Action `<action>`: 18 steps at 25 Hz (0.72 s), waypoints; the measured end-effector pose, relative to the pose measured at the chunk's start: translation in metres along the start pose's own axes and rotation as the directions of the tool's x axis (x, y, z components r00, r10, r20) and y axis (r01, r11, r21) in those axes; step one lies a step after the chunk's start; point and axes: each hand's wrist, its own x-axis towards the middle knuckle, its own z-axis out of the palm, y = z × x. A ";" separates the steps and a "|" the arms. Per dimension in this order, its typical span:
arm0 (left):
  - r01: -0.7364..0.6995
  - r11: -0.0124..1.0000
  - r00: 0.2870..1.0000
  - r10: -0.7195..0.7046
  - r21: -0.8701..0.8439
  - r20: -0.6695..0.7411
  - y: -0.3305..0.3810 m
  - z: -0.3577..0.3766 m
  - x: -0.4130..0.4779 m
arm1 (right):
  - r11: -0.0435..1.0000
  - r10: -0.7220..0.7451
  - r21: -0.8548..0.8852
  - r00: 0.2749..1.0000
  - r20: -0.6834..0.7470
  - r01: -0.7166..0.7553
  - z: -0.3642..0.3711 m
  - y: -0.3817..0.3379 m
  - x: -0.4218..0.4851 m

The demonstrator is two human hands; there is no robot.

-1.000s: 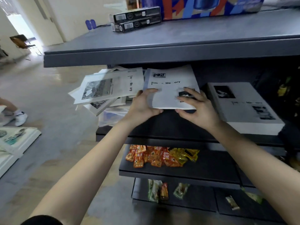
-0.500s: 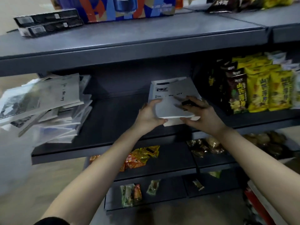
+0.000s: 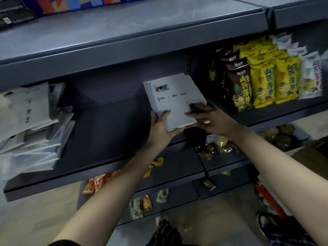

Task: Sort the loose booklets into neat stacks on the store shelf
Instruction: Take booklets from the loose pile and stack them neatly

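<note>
A white booklet [image 3: 175,96] with the title "Time & Memory" lies at the right end of the dark middle shelf [image 3: 110,125], over a white stack whose layered edges show along its left side. My left hand [image 3: 162,128] grips its near left corner, thumb on top and fingers beneath. My right hand [image 3: 213,119] rests on its near right corner with spread fingers flat on the cover. A messy pile of loose booklets [image 3: 30,125] sits at the shelf's left end, some tilted and overhanging.
Yellow and brown snack bags [image 3: 266,80] stand upright just right of the booklet. A grey top shelf [image 3: 124,27] overhangs the work area. Lower shelves hold orange candy packets [image 3: 99,181] and other small wrapped snacks. Bare shelf lies between the loose pile and the stack.
Both hands have carried the booklet rightwards, away from the loose pile, to the stack beside the snack bags. The view has swung right with them.
</note>
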 end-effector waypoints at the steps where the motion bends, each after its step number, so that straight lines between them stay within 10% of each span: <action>1: 0.005 1.000 1.000 -0.005 -0.003 -0.015 -0.001 0.005 0.001 | 1.000 0.017 -0.023 1.000 -0.002 -0.017 0.002 -0.001 0.004; 18: 0.052 0.993 0.993 -0.063 -0.105 -0.104 -0.010 0.009 0.018 | 1.000 0.003 0.005 0.966 -0.258 -0.002 0.015 -0.003 0.024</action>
